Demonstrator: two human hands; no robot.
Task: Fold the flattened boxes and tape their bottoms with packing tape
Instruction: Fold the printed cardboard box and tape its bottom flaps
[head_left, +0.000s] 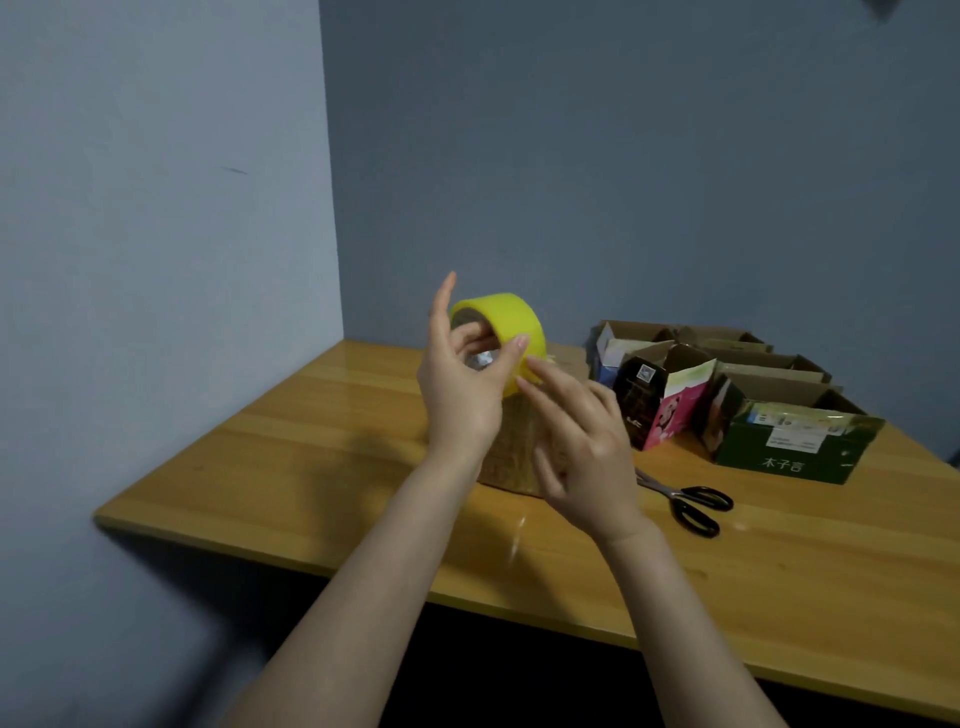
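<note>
A yellow roll of packing tape (511, 317) is held up above the wooden table (291, 441). My left hand (460, 384) grips it, with fingers through the core and the thumb on the outer face; the index finger sticks up. My right hand (582, 441) is just right of the roll, its fingertips touching the roll's lower edge, where a bit of tape seems to lift. Below and behind both hands stands a brown cardboard box (511, 457), mostly hidden by them.
Black-handled scissors (696, 506) lie on the table to the right of my right wrist. Several folded open-topped boxes (779, 410) stand at the back right, one dark green, one pink and black. Walls close off the left and the back.
</note>
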